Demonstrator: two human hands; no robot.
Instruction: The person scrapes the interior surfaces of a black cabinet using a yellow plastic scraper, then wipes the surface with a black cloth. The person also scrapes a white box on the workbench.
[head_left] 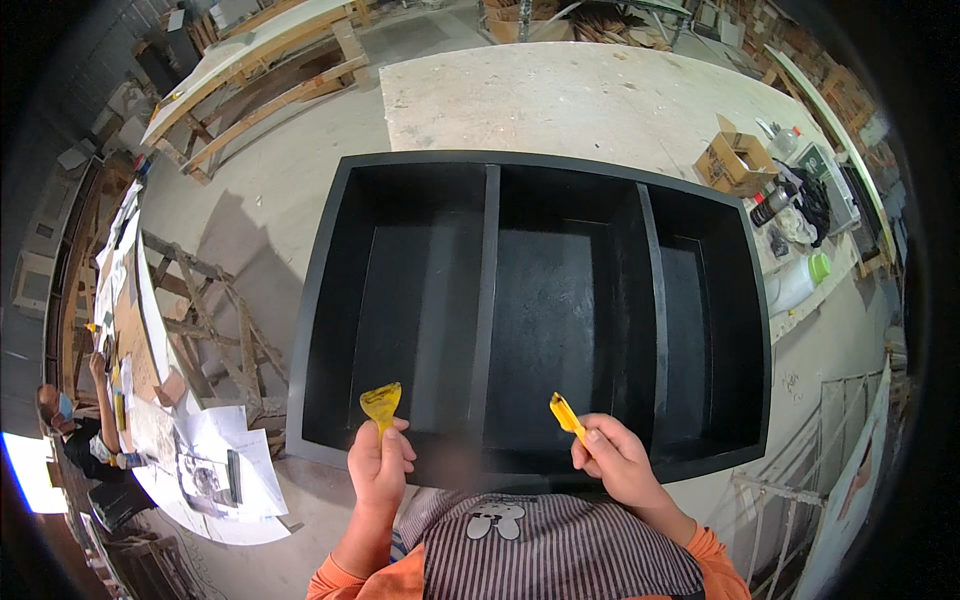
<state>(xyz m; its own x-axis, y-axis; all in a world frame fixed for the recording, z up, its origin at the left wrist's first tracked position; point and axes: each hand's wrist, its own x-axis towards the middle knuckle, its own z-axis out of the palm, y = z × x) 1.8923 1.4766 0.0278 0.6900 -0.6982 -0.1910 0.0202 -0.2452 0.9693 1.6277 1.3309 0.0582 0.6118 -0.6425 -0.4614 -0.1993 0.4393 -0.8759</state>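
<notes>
Grey workshop floor [250, 210] is being partly hidden by a pale worktable [560, 100], itself being overlapped by a black three-compartment case [488, 300]. At right, a cardboard box [735, 168] is being supported. By the closed left hand [380, 468], a flared, dark-smeared yellow scraper [380, 404] is being held upright; by the right hand [617, 462], a narrow-looking yellow tool [566, 415] is being pinched, both before the case.

Black box [489, 300], yellow scrapers [380, 403] (one smeared dark), striped apron [600, 545].

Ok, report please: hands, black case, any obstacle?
Left hand: yellow scraper. Right hand: another yellow tool. Black case: open side up. Cardboard box: beyond it, not blocking.
</notes>
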